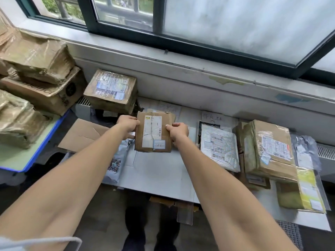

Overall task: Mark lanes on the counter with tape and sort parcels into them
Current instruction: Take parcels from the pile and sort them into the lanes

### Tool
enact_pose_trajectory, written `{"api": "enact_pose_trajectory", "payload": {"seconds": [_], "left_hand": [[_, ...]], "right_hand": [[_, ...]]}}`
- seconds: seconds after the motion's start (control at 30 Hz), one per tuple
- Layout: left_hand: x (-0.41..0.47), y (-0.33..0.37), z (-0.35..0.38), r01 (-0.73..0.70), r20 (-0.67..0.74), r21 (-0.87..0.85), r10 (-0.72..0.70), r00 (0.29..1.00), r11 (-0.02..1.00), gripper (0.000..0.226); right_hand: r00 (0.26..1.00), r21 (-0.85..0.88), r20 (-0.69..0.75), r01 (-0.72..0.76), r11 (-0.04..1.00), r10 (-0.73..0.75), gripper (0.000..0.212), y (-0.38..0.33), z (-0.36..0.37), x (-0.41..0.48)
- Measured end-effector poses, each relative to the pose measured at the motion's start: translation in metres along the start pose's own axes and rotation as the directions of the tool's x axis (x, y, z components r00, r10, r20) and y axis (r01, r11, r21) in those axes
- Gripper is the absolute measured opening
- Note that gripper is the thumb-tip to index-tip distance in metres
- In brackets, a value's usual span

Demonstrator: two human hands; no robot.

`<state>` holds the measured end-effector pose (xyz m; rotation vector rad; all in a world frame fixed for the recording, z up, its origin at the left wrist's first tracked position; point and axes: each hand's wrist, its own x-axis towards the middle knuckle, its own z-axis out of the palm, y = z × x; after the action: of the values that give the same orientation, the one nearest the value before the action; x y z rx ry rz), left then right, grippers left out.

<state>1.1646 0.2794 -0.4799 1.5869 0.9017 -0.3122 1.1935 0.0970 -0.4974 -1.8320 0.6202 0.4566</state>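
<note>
box: small brown box (154, 132) with a white label, over the middle of the white counter (159, 171)
grip, left: left hand (127, 124) curls round its left edge
grip, right: right hand (178, 131) curls round its right edge
to the right: white mailer (219, 145), then large taped box (268, 149)
to the left: grey bag (116, 163), flat cardboard (81, 134)
</note>
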Motion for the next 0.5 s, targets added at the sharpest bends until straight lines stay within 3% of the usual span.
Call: {"api": "enact_pose_trajectory", "payload": {"seconds": [0.17,0.3,0.5], "left_hand": [[0.011,-0.023,0.009,0.057,0.025,0.006,-0.057,0.998,0.998,0.019],[0.017,-0.031,0.02,0.067,0.029,0.001,-0.067,0.997,0.998,0.014],[0.021,-0.048,0.023,0.138,0.159,0.071,-0.147,0.976,0.988,0.02]], "right_hand": [[0.993,0.016,-0.086,-0.079,0.997,0.08,0.016,0.026,0.008,0.0],[0.985,0.044,-0.118,-0.12,0.992,0.125,0.019,0.036,0.009,0.003],[0.968,-0.014,-0.157,-0.199,0.98,0.194,0.014,0.062,0.004,0.002]]}}
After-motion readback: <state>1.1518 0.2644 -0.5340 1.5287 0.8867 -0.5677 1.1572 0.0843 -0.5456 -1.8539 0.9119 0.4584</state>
